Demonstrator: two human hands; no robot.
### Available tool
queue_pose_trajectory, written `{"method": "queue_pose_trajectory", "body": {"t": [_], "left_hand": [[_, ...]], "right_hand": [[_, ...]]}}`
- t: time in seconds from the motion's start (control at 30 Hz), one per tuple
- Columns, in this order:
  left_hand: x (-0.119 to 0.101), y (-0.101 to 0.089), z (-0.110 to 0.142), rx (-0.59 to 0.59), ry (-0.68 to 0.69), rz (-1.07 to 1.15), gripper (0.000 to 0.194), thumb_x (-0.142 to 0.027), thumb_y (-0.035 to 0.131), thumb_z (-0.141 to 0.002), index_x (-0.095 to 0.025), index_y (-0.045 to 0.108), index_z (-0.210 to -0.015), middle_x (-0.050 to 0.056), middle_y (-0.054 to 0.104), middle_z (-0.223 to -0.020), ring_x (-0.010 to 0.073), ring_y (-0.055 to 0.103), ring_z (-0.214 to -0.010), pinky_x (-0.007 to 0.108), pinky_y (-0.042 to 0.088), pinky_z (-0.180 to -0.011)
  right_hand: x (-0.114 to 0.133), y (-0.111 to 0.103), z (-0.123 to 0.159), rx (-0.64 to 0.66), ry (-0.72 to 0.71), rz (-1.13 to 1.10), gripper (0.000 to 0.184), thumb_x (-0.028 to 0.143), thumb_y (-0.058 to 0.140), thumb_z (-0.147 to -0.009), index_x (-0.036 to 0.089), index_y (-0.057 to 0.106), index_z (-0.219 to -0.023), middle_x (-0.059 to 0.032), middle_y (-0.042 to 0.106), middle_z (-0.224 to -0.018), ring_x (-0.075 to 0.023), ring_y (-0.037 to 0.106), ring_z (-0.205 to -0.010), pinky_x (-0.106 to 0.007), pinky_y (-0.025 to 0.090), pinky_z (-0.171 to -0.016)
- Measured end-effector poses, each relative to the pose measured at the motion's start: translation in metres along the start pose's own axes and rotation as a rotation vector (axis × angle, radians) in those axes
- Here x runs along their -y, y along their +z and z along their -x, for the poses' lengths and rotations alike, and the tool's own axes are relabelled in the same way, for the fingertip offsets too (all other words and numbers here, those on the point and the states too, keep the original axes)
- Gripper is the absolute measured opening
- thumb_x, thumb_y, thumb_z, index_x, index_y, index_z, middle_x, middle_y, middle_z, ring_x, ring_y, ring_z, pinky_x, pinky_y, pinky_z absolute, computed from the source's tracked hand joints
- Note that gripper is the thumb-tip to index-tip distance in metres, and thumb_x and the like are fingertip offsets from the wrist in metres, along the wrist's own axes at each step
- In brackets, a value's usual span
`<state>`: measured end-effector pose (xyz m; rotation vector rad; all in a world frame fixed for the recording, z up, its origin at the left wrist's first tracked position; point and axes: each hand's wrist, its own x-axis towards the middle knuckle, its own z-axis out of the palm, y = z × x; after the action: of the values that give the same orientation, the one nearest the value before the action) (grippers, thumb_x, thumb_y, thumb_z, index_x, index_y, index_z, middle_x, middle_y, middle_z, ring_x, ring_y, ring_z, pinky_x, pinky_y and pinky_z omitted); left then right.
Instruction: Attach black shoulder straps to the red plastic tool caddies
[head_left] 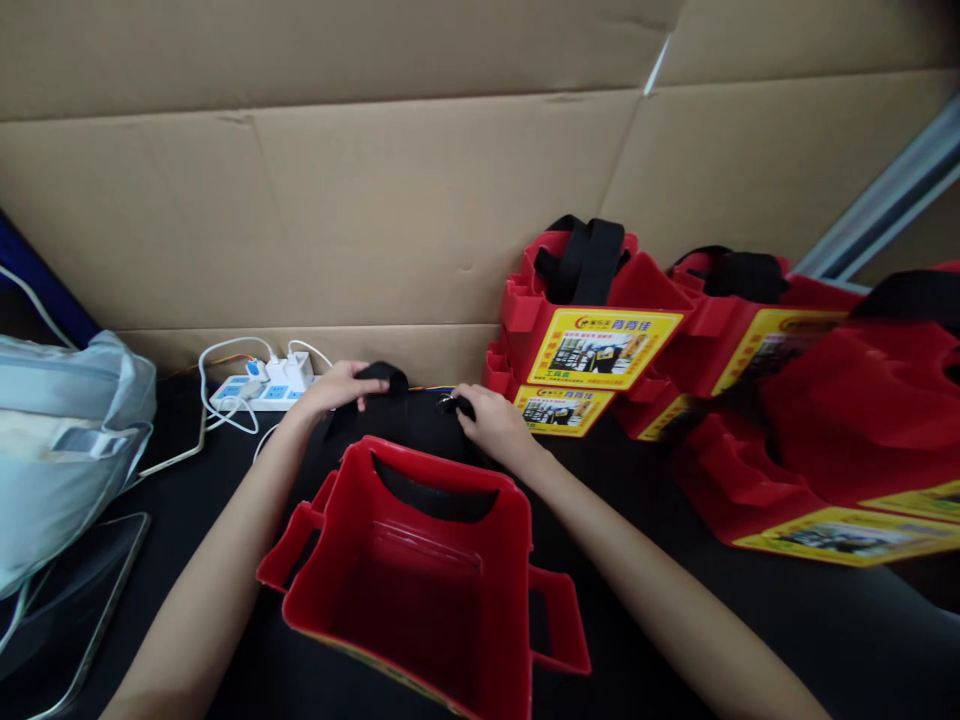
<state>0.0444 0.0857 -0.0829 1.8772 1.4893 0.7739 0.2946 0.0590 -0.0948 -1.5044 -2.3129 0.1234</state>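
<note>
A red plastic tool box (427,470) stands on the black tabletop before me, its open top facing me and a slotted lug on either side. A black strap (435,495) shows through the slot in its far wall. Beyond that wall, my left hand (345,388) is closed on a black webbing strap (390,377) that curls over the fingers. To the right, my right hand (487,420) pinches a black piece with a shiny metal part (447,403), probably a buckle on the strap. The hands are apart, and some fingertips are hidden.
Stacked red tool boxes (517,300) with yellow labels and black straps stand at the right. A white power strip (262,393) with plugs and cables lies at back left. A grey-white bag (60,450) and a phone-like device (82,600) are on the left. Cardboard (360,220) forms the back wall.
</note>
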Motion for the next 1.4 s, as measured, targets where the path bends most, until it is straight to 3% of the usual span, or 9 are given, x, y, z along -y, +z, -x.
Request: {"method": "queue_pose_trajectory", "body": {"t": [0.13,0.23,0.4,0.57,0.7,0.97,1.2,1.3,1.4], "left_hand": [[0.018,0.005,0.0,0.065,-0.072,-0.285,0.022,-0.026,0.071,-0.055,-0.013,0.059,-0.069,0.007,0.061,-0.06,0.0225,0.06,-0.064,0.027,0.04,-0.056],[0.018,0.008,-0.006,0.083,-0.021,-0.43,0.04,-0.021,0.071,-0.054,-0.01,0.06,-0.091,0.017,0.063,-0.093,0.0307,0.057,-0.095,0.032,0.042,-0.072],[0.006,0.035,-0.028,0.281,0.238,-0.5,0.051,-0.019,0.07,-0.06,-0.021,0.056,-0.109,0.007,0.05,-0.126,0.0226,0.042,-0.119,0.029,0.033,-0.095],[0.011,0.061,-0.039,0.354,0.279,-0.487,0.018,-0.023,0.065,-0.072,-0.014,0.062,-0.087,0.006,0.062,-0.094,0.0191,0.057,-0.093,0.034,0.042,-0.085],[0.017,0.055,-0.037,0.264,0.24,-0.374,0.018,-0.029,0.055,-0.082,-0.011,0.058,-0.083,0.002,0.06,-0.078,0.0125,0.057,-0.07,0.031,0.048,-0.067],[-0.018,0.009,-0.022,-0.095,0.235,0.117,0.019,-0.033,0.05,-0.081,-0.015,0.049,-0.076,-0.003,0.054,-0.056,0.0044,0.042,-0.038,0.017,0.032,-0.04],[-0.053,0.022,-0.036,-0.166,0.269,0.439,0.023,-0.031,0.068,-0.066,-0.013,0.053,-0.069,-0.008,0.04,-0.041,0.0033,0.035,-0.034,0.016,0.025,-0.036],[-0.055,0.016,-0.046,-0.229,0.278,0.608,0.021,-0.033,0.062,-0.072,-0.014,0.052,-0.073,-0.006,0.045,-0.049,0.0018,0.034,-0.035,0.016,0.026,-0.036],[-0.057,0.0,-0.047,-0.235,0.288,0.765,0.02,-0.035,0.058,-0.074,-0.017,0.05,-0.08,-0.008,0.041,-0.055,-0.0004,0.025,-0.032,0.015,0.022,-0.034]], "right_hand": [[-0.008,0.017,-0.002,0.166,0.09,0.038,0.023,0.024,0.053,-0.077,0.023,0.056,-0.1,-0.0056,0.063,-0.095,-0.0213,0.059,-0.088,-0.029,0.043,-0.068],[-0.017,0.02,-0.007,0.286,0.095,0.047,0.039,0.024,0.062,-0.069,0.021,0.055,-0.108,-0.0098,0.06,-0.102,-0.0243,0.058,-0.091,-0.032,0.044,-0.072],[-0.017,0.014,-0.018,0.452,-0.11,-0.05,0.053,0.019,0.068,-0.063,0.027,0.055,-0.114,-0.0051,0.057,-0.103,-0.0195,0.057,-0.094,-0.028,0.043,-0.076],[-0.013,0.023,-0.031,0.481,-0.151,-0.132,0.022,0.027,0.068,-0.064,0.022,0.066,-0.085,0.0001,0.058,-0.07,-0.0152,0.056,-0.067,-0.026,0.043,-0.06],[-0.018,0.033,-0.044,0.338,-0.107,-0.202,0.009,0.022,0.068,-0.062,0.018,0.062,-0.066,0.0016,0.055,-0.059,-0.0121,0.051,-0.057,-0.023,0.04,-0.054],[0.009,-0.011,-0.084,-0.162,-0.229,-0.417,0.013,0.021,0.056,-0.074,0.016,0.06,-0.086,-0.0006,0.059,-0.078,-0.0117,0.052,-0.071,-0.023,0.04,-0.065],[0.041,-0.041,-0.104,-0.362,-0.344,-0.587,0.028,0.025,0.058,-0.074,0.018,0.054,-0.101,-0.0032,0.057,-0.09,-0.0131,0.054,-0.078,-0.027,0.043,-0.073],[0.028,-0.032,-0.084,-0.295,-0.252,-0.567,0.06,0.031,0.063,-0.071,0.019,0.038,-0.124,-0.011,0.05,-0.117,-0.0196,0.051,-0.102,-0.036,0.041,-0.086],[0.006,-0.014,-0.057,0.077,-0.137,-0.487,0.078,0.036,0.069,-0.066,0.017,0.031,-0.132,-0.0167,0.043,-0.129,-0.0256,0.045,-0.114,-0.042,0.037,-0.094]]}}
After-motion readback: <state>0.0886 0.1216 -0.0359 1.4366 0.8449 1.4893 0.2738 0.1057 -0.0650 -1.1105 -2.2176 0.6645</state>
